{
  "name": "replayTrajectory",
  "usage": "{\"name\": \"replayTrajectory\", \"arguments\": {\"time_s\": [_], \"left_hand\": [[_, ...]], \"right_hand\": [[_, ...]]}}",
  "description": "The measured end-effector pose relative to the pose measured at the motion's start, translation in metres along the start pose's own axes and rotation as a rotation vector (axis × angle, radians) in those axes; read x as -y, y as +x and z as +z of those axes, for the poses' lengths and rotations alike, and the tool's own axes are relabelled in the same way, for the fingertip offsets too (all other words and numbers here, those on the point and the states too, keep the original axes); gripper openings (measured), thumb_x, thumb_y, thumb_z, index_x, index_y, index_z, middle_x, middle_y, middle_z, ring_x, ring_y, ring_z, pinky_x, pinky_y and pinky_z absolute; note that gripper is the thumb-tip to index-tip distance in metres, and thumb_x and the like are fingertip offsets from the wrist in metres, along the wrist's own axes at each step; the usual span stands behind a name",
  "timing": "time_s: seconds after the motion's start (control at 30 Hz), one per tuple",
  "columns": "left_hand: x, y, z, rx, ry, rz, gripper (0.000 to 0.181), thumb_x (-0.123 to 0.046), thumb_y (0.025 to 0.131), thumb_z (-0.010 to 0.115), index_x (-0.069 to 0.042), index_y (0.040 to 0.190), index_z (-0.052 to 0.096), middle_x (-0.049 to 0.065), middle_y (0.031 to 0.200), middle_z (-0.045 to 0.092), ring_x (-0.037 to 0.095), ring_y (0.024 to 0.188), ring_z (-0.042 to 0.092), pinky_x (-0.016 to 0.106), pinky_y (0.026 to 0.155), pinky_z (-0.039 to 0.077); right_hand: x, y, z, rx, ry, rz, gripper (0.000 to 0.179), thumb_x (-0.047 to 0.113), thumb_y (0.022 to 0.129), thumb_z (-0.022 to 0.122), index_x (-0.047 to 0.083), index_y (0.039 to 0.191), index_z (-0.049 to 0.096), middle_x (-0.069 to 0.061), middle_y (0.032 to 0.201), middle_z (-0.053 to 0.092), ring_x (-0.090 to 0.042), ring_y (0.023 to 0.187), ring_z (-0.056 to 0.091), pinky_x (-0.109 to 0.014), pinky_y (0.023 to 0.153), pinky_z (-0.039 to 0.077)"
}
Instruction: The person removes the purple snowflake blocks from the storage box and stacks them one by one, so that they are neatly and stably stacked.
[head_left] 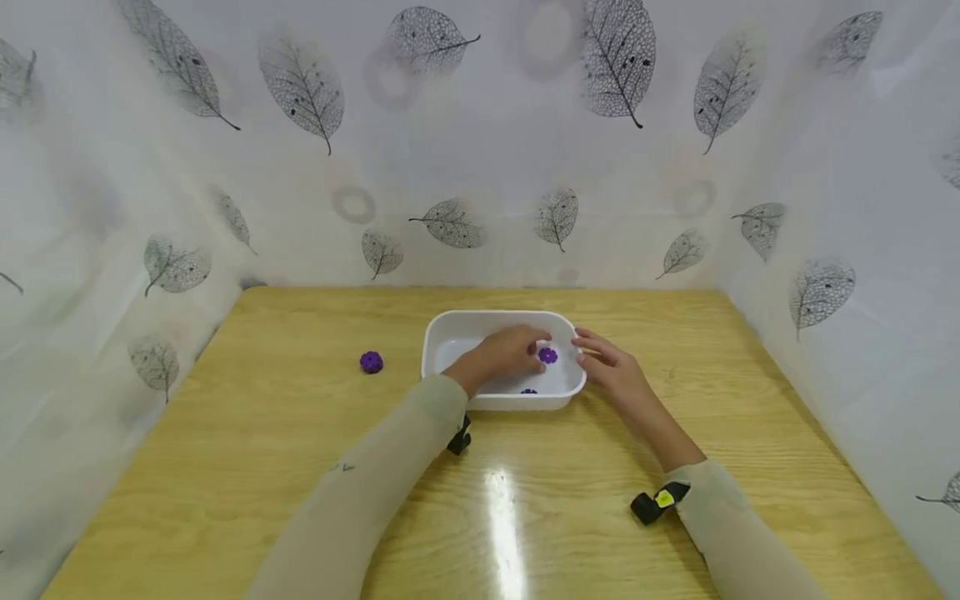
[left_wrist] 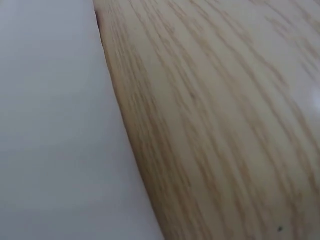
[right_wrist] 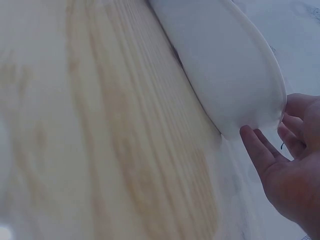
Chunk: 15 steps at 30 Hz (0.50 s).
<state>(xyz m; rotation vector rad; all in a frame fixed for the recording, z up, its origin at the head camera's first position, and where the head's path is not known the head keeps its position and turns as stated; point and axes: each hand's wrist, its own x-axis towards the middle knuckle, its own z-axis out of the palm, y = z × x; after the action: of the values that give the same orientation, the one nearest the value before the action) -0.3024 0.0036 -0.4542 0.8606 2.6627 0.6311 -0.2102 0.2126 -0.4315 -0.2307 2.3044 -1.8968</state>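
A white rectangular tray with raised walls sits on the wooden table. My left hand reaches over its near wall, with curved, parted fingers around a purple flower-shaped piece at the right end. The piece shows in the gap between finger and thumb. Low in the tray, another purple piece is partly hidden by the near wall. My right hand has its fingertips against the tray's right end, as the right wrist view also shows, with extended fingers at the outer wall.
A purple knobbly ball-like piece lies on the table left of the tray. White curtains with a leaf print enclose the table at the back and sides. Each wrist bears a black strapped camera.
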Motion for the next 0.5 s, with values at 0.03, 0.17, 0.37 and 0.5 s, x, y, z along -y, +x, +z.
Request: {"name": "replayTrajectory", "arguments": {"time_s": [0.03,0.17,0.37,0.5], "left_hand": [[-0.0004,-0.0001,-0.0007,0.000,0.010,-0.005,0.052,-0.038,0.088,0.068,-0.023,0.136,0.053,-0.005,0.106,0.060,0.011,0.097,0.055,0.032,0.092,0.045],[-0.0014,-0.0001,-0.0015,0.003,0.070,-0.001,0.045,-0.039,0.088,0.067,-0.025,0.130,0.059,-0.005,0.106,0.058,0.010,0.098,0.053,0.031,0.093,0.044],[-0.0008,0.0044,0.0014,-0.009,0.053,0.031,0.031,-0.034,0.087,0.069,-0.021,0.115,0.065,-0.005,0.109,0.061,0.011,0.103,0.054,0.031,0.096,0.043],[0.0011,0.0074,0.0034,-0.005,0.005,0.027,0.030,-0.031,0.087,0.070,-0.019,0.114,0.064,-0.006,0.112,0.062,0.011,0.107,0.055,0.031,0.100,0.041]], "right_hand": [[0.0001,0.0002,0.0001,-0.002,-0.001,-0.004,0.045,0.019,0.098,0.056,0.000,0.137,0.047,-0.002,0.155,0.030,-0.037,0.132,0.041,-0.039,0.098,0.046],[0.0012,0.0016,0.0002,-0.002,-0.016,-0.002,0.044,0.020,0.098,0.056,0.002,0.137,0.048,-0.002,0.155,0.030,-0.034,0.132,0.042,-0.032,0.096,0.048],[0.0022,0.0005,-0.0009,-0.013,-0.042,0.007,0.043,0.020,0.098,0.056,0.002,0.137,0.049,-0.002,0.154,0.031,-0.032,0.132,0.041,-0.025,0.092,0.049],[0.0021,0.0005,-0.0007,-0.010,-0.025,0.012,0.044,0.020,0.098,0.056,0.002,0.137,0.049,-0.001,0.154,0.031,-0.032,0.134,0.040,-0.025,0.093,0.048]]}}
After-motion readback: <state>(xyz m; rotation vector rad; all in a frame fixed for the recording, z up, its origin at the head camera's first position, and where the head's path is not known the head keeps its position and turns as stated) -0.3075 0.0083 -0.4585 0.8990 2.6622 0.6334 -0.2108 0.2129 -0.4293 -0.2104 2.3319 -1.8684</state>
